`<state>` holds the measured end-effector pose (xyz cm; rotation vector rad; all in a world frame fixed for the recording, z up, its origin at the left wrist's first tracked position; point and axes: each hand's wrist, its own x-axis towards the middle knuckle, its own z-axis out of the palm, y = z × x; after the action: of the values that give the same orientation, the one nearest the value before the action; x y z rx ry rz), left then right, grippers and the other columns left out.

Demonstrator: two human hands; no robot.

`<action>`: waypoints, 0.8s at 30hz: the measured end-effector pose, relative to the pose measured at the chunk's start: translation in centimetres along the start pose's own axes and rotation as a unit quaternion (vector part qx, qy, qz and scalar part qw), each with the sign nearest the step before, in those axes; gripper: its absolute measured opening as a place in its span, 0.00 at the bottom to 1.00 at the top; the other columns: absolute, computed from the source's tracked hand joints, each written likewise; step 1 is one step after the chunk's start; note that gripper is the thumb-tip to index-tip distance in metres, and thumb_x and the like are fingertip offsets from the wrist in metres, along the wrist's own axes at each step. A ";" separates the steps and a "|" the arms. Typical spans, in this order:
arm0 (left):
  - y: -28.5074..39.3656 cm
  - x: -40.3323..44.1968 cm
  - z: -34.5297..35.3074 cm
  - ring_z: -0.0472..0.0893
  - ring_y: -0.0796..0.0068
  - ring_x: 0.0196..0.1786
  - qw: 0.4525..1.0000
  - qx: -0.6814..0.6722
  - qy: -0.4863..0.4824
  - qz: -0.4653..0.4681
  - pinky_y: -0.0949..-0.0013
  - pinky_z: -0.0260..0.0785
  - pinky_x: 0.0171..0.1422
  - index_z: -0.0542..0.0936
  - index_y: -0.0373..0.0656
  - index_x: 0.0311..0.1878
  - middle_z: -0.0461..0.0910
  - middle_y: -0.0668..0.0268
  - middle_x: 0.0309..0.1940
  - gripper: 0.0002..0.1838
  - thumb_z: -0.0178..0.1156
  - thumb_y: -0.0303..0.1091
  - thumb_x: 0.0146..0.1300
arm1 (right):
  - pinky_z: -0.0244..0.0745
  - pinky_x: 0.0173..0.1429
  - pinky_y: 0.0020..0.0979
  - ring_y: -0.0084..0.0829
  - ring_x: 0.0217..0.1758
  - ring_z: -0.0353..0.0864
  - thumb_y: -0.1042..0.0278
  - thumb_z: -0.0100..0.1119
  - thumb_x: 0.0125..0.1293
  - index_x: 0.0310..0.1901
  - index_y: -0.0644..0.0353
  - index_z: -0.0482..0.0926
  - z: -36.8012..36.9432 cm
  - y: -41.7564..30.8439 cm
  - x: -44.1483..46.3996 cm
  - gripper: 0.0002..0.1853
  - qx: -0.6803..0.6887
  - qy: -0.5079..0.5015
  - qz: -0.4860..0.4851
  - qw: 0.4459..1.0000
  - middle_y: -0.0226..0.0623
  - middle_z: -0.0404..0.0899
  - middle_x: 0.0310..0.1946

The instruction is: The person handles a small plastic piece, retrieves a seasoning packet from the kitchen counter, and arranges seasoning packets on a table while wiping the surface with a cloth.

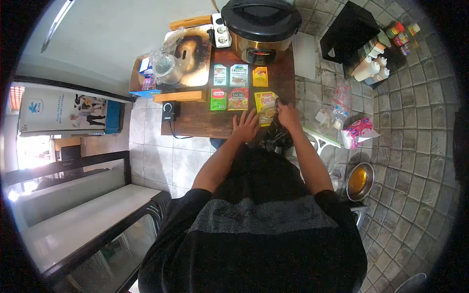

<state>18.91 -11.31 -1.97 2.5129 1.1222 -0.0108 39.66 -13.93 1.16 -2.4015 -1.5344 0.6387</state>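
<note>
My left hand [245, 127] lies flat with fingers spread on the dark wooden table [195, 122], just below a Saori sachet [238, 99]. My right hand [288, 117] is closed at the right edge of a yellow Racik seasoning packet [266, 108]. Something dark shows at its fingertips; I cannot make out what it is. Dark patterned fabric [277, 136] hangs just below that hand. Left of the Saori sachet lies a green-and-red sachet [218, 99]. In the row above are a pale green sachet [220, 75], a Desaku sachet [239, 75] and a small yellow sachet [260, 76].
A large rice cooker [261, 29] stands at the table's back, beside a white power strip [222, 35]. A scorched metal-topped stove [198, 56] carries a plastic-wrapped container [166, 66]. To the right are a pink tissue pack [359, 133] and a pan of oil [360, 181].
</note>
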 end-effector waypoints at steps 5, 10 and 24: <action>0.3 0.1 -0.9 0.43 0.59 0.72 0.998 0.008 -0.061 -0.016 0.36 0.34 0.67 0.48 0.63 0.70 0.41 0.72 0.72 0.30 0.38 0.54 0.66 | 0.71 0.46 0.49 0.54 0.42 0.73 0.61 0.46 0.63 0.57 0.44 0.71 0.3 0.4 -0.6 0.19 -0.007 0.031 -0.013 0.999 0.53 0.72 0.42; 0.4 0.2 -0.9 0.43 0.59 0.72 0.997 0.008 -0.071 -0.019 0.36 0.33 0.67 0.47 0.63 0.70 0.41 0.72 0.72 0.30 0.37 0.55 0.67 | 0.70 0.44 0.48 0.53 0.41 0.73 0.63 0.46 0.63 0.57 0.43 0.70 0.6 1.2 -5.6 0.20 0.008 0.026 -0.025 0.999 0.55 0.70 0.39; -0.4 0.2 0.8 0.48 0.59 0.71 1.000 0.002 0.007 0.001 0.33 0.38 0.65 0.52 0.63 0.69 0.46 0.73 0.71 0.30 0.42 0.53 0.64 | 0.71 0.45 0.48 0.53 0.43 0.74 0.61 0.46 0.62 0.55 0.44 0.73 -1.6 -2.4 0.1 0.18 -0.016 -0.036 -0.042 0.998 0.54 0.70 0.44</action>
<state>18.84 -11.20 -2.92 2.5215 1.1270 0.0059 38.56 -12.72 3.51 -2.3453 -1.6774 0.6962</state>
